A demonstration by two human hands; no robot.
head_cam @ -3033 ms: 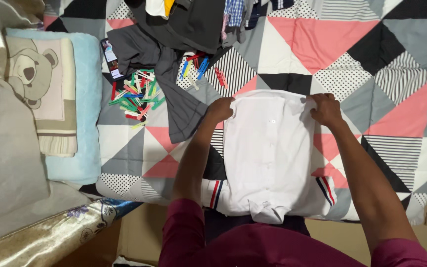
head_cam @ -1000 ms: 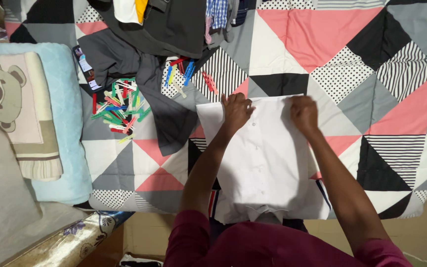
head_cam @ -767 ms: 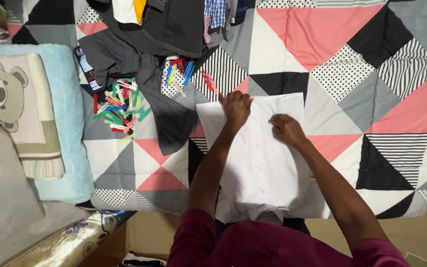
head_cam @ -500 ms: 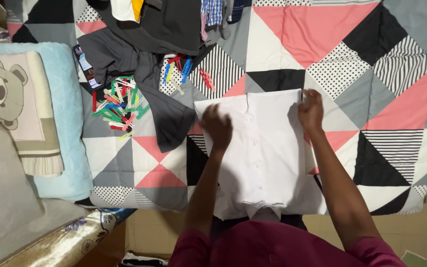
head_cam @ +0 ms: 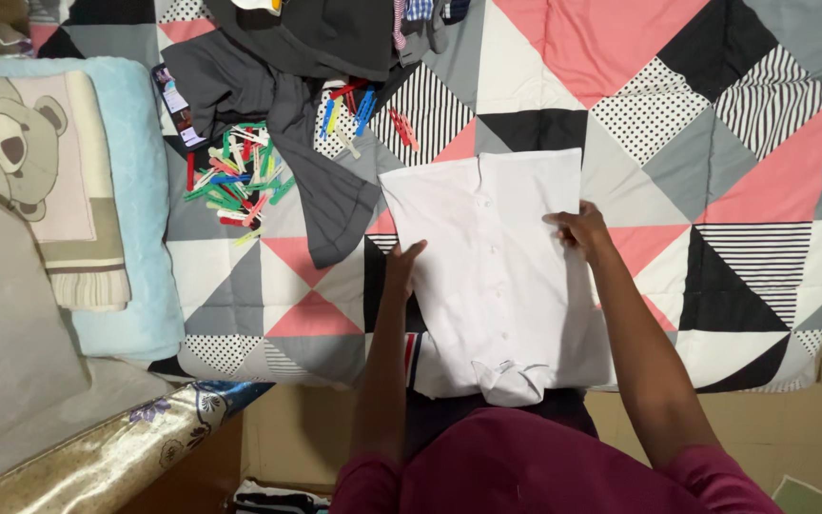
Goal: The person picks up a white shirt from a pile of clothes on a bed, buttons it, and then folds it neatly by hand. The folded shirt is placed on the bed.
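A white button-up shirt [head_cam: 497,257] lies flat on a patchwork quilt [head_cam: 696,114], folded into a long rectangle with its collar at the near edge. Red and navy sleeve trim peeks out under its left side. My left hand [head_cam: 401,268] rests at the shirt's left edge about halfway down, fingers tucked against the fabric. My right hand [head_cam: 577,228] pinches the shirt's right edge at about the same height.
A heap of coloured clothes pegs [head_cam: 235,181] lies left of the shirt. Dark grey garments [head_cam: 316,143] sprawl above it, with more pegs [head_cam: 363,109] beside them. A light blue blanket with a bear picture [head_cam: 59,171] lies at far left.
Both hands slid from the shirt's far corners toward me along its side edges. The shirt now lies flatter and narrower, and the view shifted slightly.
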